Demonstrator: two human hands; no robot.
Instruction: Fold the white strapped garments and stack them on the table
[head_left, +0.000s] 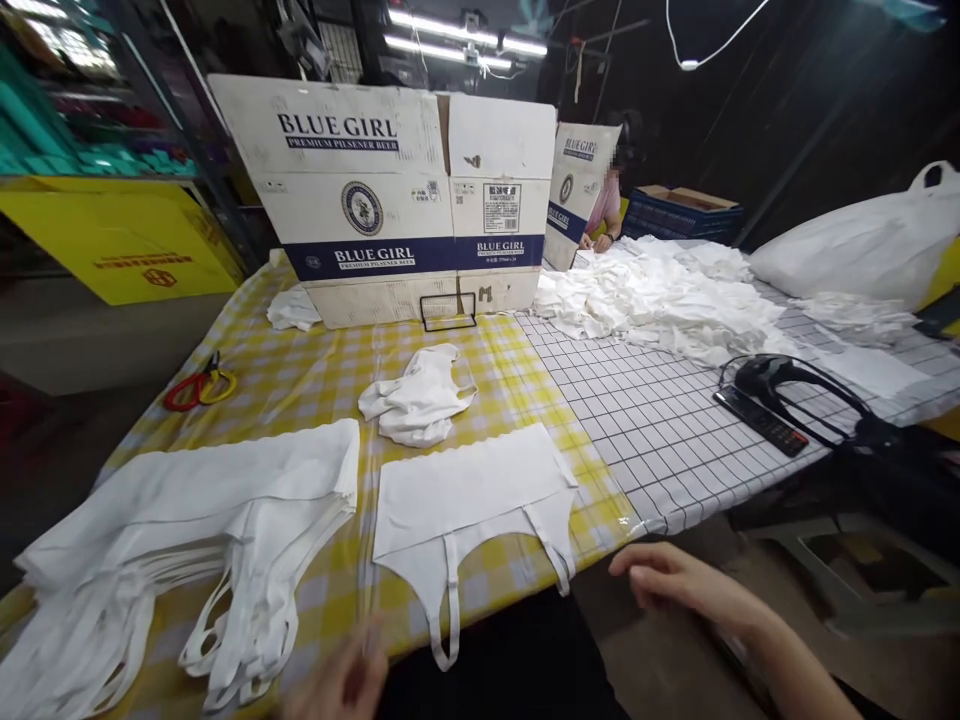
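A white camisole (472,495) lies spread flat near the table's front edge, its upper part smooth and its straps toward me. My right hand (671,580) is beyond the table edge, right of the camisole's straps, with loosely bent fingers and nothing in it. Low in the picture, my left hand (349,670) is smeared by motion, between the flat camisole and a stack of white camisoles (217,480). I cannot make out its fingers. Behind the flat camisole rests a crumpled white garment (420,395).
Red-and-yellow-handled scissors (200,388) lie at left. Beer cartons (360,210) stand at the back, with a black wire stand (448,312) before them. White garments (660,300) heap at right, near a remote control (761,420). Another person's hand (602,242) shows behind.
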